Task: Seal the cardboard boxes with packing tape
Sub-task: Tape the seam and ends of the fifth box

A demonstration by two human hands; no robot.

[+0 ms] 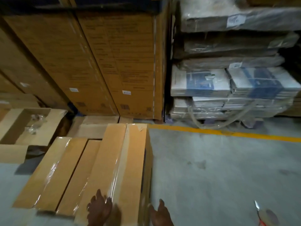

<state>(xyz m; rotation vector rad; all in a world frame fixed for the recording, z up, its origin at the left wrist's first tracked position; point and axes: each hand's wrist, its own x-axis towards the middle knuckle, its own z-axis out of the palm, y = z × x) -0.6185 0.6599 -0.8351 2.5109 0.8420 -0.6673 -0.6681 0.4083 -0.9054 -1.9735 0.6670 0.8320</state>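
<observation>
Far up and to the left of the left hand, an open carton (26,126) sits on the floor with crumpled clear plastic inside. Nearer, just left of that hand, lies a long taped box (53,173), its clear tape wrinkled along the seam. The left hand (99,209) rests flat on the top of the right-hand long box (120,160), fingers straight and spread beside the glossy tape strip (117,167) running down that box's seam. The right hand (160,213) is at the same box's right side, fingers extended and holding nothing. Beyond both hands stand tall brown cartons (101,62). Right of the right hand, a cutter blade (257,205) lies on the grey floor (219,168); above it, wrapped flat stacks (231,82) sit behind a yellow line (228,132).
</observation>
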